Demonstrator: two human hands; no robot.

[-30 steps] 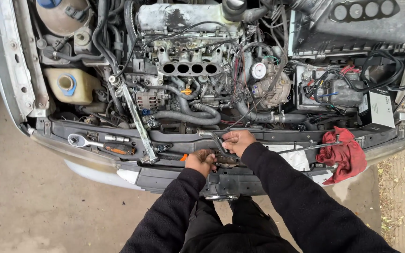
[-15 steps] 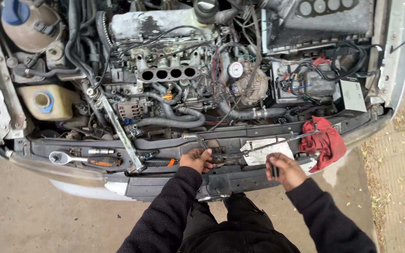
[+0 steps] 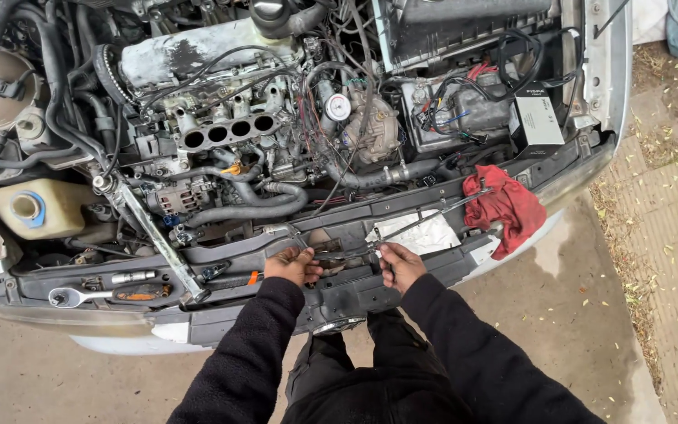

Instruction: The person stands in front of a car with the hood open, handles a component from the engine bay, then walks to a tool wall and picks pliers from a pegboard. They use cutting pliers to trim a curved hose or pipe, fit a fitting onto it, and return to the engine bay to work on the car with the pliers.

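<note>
Both hands work at the front crossmember (image 3: 198,314) of an open car engine bay, dark grimy plastic and metal. Left hand (image 3: 295,265) is curled closed on a small dark metal part (image 3: 331,255) at the centre latch area, fingers wrapped over it; exact shape of the part is too small to tell. Right hand (image 3: 400,265), just right of the left hand and nearly touching the same part, is closed with fingers pinching a thin dark tool or rod; cannot tell which. Just beyond the right hand lies a crumpled silvery-white sheet (image 3: 421,232), and further right of it a red rag (image 3: 508,208) draped on the crossmember with a long thin metal bar (image 3: 441,212) running across toward it. Left of the left hand: an orange-tipped tool (image 3: 237,280), then a ratchet wrench (image 3: 76,297) and a socket extension (image 3: 133,277) resting on the crossmember. A slanted prop rod (image 3: 151,235) stands left of that hand. Both arms in black sleeves.
</note>
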